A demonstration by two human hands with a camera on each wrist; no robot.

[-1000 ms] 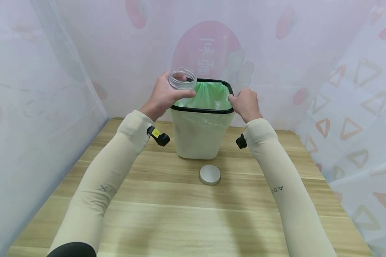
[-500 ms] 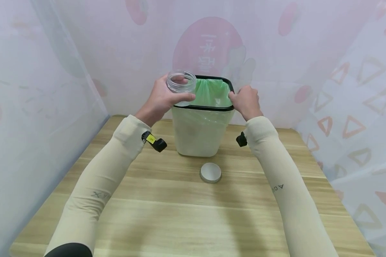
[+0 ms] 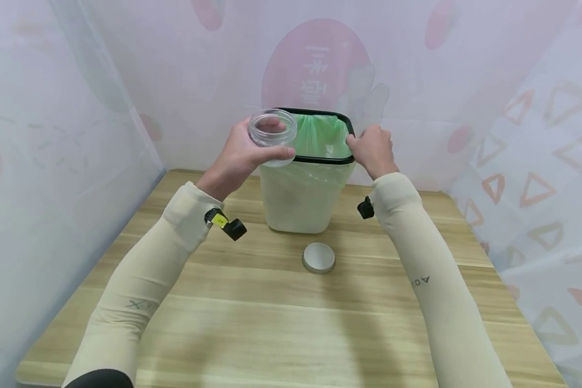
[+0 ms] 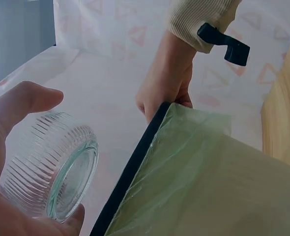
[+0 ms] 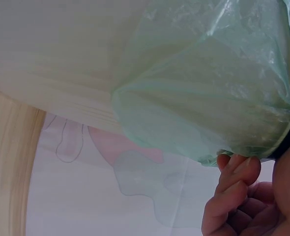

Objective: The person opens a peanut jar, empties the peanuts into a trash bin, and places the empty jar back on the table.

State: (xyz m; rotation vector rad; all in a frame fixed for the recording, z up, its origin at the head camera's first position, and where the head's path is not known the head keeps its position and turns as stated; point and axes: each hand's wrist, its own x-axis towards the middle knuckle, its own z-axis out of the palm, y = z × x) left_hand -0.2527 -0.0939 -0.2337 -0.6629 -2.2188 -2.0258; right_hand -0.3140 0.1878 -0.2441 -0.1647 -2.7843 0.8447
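Note:
My left hand (image 3: 237,156) holds a clear ribbed jar (image 3: 271,141) with its open mouth up, thumb across the near side. No contents show inside the jar. It overlaps the left part of the bin's rim in the head view; the left wrist view shows the jar (image 4: 51,167) beside the bin, apart from the rim. At the bin's right side, my right hand (image 3: 374,151) grips the black rim (image 3: 325,160), thumb on top and fingers (image 5: 238,172) curled below it by the bag's edge. The cream bin (image 3: 298,202) stands upright, lined with a green plastic bag (image 3: 322,134).
A round whitish lid (image 3: 318,257) lies on the wooden table (image 3: 271,323) in front of the bin. Printed curtains (image 3: 213,70) hang behind and on both sides of the table.
My left hand has drawn the jar back toward me and slightly left, away from over the bin's opening. My right hand stays on the rim. The head view has tipped slightly downward.

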